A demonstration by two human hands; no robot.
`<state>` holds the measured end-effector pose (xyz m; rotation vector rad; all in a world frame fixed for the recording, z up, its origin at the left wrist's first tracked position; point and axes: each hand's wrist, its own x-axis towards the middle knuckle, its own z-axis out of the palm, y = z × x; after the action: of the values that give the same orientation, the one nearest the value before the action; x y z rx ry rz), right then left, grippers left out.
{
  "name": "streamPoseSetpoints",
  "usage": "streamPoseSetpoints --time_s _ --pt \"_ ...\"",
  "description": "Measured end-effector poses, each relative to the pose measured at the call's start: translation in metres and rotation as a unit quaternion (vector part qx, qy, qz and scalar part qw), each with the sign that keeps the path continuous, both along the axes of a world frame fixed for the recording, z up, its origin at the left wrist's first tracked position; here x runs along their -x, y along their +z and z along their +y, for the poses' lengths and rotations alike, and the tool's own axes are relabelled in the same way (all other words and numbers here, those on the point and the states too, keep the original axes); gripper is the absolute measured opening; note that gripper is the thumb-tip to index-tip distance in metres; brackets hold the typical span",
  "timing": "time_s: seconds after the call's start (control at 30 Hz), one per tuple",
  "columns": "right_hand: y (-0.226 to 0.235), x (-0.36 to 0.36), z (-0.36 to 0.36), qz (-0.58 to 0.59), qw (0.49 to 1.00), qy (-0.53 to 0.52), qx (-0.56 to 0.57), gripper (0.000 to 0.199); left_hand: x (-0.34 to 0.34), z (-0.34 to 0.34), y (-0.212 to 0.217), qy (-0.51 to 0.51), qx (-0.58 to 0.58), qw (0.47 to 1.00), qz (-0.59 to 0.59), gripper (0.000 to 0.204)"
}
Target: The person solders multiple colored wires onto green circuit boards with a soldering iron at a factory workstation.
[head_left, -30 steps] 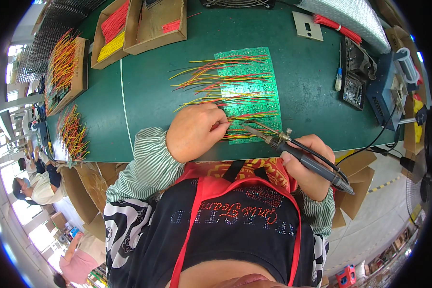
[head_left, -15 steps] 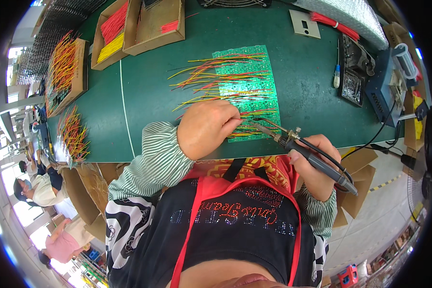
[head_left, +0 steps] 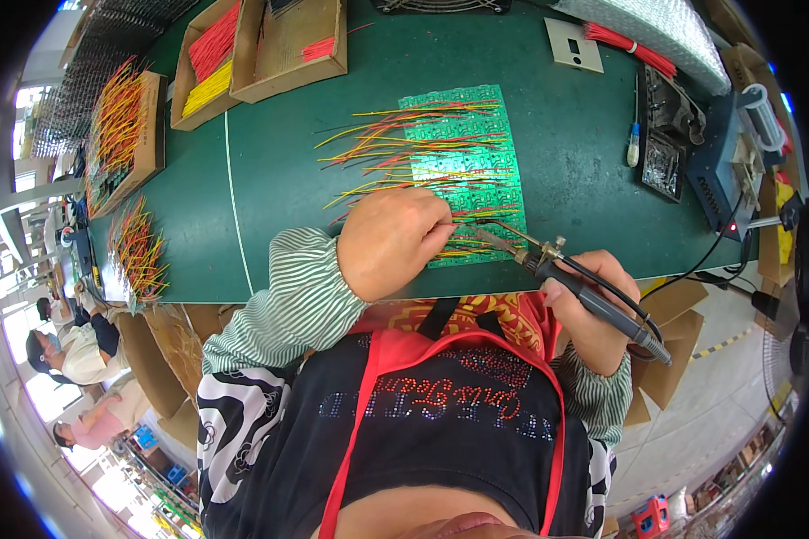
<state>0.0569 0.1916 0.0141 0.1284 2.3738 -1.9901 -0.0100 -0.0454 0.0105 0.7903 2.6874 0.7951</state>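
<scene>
A green circuit board panel (head_left: 467, 153) lies on the bench, with rows of red, yellow and dark wires (head_left: 368, 148) reaching out past its left side. My left hand (head_left: 395, 241) rests over the panel's lower left, thumb and forefinger pinched on what looks like a thin wire at the board, mostly hidden by the fingers. In my right hand (head_left: 593, 305) is a soldering iron (head_left: 593, 301) with a thin feed tube along it. Its tip sits over the lower rows of the panel, just right of my left fingertips.
Cardboard trays of cut wires (head_left: 214, 54) stand at the back left. A box of wires (head_left: 121, 135) and a loose wire pile (head_left: 137, 251) lie far left. On the right are a blue soldering station (head_left: 715, 189) with a solder spool (head_left: 761, 117), a black tray (head_left: 663, 162) and a brush (head_left: 634, 144).
Both hands and the iron have hardly moved; the left shifted slightly right. A red light now shows on the soldering station. A person in pink in the background has shifted left.
</scene>
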Motion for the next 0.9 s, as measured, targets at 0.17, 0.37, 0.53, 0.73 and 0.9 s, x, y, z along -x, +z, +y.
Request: streamPoseSetpoints --time_s 0.17,0.37,0.53,0.73,0.9 --pt "0.009 0.0 0.004 -0.004 0.999 0.012 -0.031 0.017 0.0 0.0 0.008 -0.005 0.017 1.0 -0.008 0.011" --pt "0.006 -0.008 0.009 -0.008 0.999 -0.022 -0.034 0.017 0.001 0.003 0.021 -0.008 -0.002 0.997 0.075 0.01" --pt "0.007 -0.009 0.014 -0.017 0.999 -0.044 -0.02 0.017 0.004 0.017 0.005 -0.028 -0.044 0.998 0.031 0.01" --pt "0.004 -0.009 0.015 -0.029 0.998 -0.05 -0.025 0.018 0.007 0.02 -0.002 -0.012 -0.032 0.999 0.001 0.011" --pt "-0.001 -0.006 0.014 -0.014 0.999 -0.032 -0.033 0.018 0.006 0.022 -0.004 0.0 -0.034 0.999 0.01 0.012"
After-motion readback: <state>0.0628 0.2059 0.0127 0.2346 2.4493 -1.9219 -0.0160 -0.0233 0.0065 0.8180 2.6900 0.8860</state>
